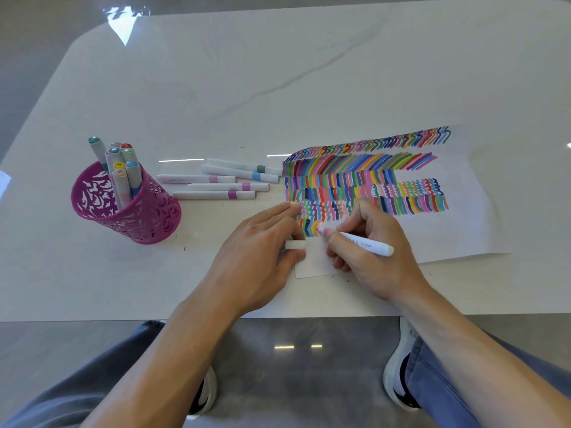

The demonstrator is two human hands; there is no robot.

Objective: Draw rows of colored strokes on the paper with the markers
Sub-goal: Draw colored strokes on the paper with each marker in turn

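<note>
A white sheet of paper (463, 230) lies on the table, covered with several rows of colored strokes. My right hand (374, 254) grips a white marker (364, 242) with a pink tip, and the tip touches the paper at the end of the lowest row. My left hand (256, 257) rests on the paper's left corner, its straight fingers pressing the sheet. A white marker cap (295, 244) is held between its thumb and fingers.
A magenta perforated cup (139, 217) with several markers stands at the left. Several capped markers (222, 183) lie on the white table (278, 72) between cup and paper. The table's front edge runs below my wrists, with legs and shoes beneath.
</note>
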